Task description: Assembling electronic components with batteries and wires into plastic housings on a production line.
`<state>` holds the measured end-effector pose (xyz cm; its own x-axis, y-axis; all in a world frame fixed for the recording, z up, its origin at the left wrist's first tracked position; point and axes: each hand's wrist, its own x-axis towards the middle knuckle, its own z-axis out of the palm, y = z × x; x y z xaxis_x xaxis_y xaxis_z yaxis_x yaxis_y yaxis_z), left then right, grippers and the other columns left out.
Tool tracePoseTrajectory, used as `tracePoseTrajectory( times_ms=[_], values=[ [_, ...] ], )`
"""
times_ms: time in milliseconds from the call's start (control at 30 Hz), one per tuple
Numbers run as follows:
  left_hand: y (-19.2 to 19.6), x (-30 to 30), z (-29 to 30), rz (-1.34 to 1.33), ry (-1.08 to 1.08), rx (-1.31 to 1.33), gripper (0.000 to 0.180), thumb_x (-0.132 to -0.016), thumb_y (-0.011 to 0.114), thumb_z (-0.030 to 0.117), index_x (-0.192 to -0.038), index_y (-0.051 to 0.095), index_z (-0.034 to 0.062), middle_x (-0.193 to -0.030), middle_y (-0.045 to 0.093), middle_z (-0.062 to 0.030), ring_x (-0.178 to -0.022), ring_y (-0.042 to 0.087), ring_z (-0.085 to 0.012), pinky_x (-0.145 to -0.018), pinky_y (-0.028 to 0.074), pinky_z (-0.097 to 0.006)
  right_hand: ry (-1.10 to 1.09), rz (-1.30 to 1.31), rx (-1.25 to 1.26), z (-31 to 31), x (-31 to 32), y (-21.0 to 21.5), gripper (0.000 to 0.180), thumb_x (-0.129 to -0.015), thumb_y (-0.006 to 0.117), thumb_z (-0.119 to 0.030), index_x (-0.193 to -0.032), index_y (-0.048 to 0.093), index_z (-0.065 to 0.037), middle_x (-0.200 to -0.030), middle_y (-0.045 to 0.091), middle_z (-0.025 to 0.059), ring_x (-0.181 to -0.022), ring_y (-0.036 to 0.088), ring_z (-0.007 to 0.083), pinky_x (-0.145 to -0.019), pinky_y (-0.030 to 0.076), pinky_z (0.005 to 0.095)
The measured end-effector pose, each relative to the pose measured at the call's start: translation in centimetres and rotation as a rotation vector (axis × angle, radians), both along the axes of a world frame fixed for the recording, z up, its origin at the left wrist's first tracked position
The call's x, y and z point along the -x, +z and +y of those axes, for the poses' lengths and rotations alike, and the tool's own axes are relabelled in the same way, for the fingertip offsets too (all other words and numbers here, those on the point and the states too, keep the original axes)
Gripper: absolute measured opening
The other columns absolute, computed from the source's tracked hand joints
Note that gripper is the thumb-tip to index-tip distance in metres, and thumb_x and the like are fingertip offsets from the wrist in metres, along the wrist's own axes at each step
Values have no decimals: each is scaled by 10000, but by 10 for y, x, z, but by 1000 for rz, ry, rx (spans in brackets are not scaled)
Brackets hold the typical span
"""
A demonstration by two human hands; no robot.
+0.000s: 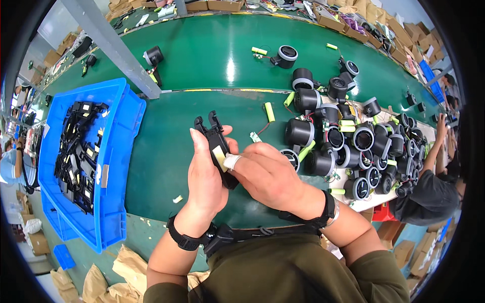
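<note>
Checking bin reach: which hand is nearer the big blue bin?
Left. The left hand is right of the big blue bin, across some green table; the right hand is farther right.

A long black plastic part (214, 137), forked at its far end, slants far-left over the near side of the desk (161, 156), a pale yellow pad (219, 154) on its face.

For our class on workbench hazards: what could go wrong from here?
1. The right hand might drag the pale pad askew on the black part in the left hand.
2. A hand could snag the red wire between the lime cell and small board.
3. The crowded black units might roll if bumped.
</note>
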<state>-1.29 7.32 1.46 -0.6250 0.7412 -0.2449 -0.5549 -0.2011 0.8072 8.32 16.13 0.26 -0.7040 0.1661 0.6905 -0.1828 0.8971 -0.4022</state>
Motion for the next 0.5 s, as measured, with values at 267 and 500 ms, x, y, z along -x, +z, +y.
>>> tracePoseTrajectory(
  times_ms=[267, 500],
  values=[
    [-5, 0, -2, 42, -79, 35, 612, -933, 293, 550, -1127, 496, 7, -857, 554, -26, -791, 507, -104, -733, 409, -242, 118, -4, -96, 6, 7, 8, 365, -653, 628, -20, -1008, 543, -9, -798, 561, 77, -704, 543, 229, -594, 439, 319],
    [-10, -8, 2, 42, -66, 125, 618, -950, 229, 516, -1125, 501, -10, -927, 581, -70, -798, 605, -166, -717, 501, -289, 29, -234, 111, 13, 8, 18, 399, -643, 631, 21, -1015, 493, -12, -765, 517, 97, -718, 538, 295, -634, 453, 366]
  ],
)
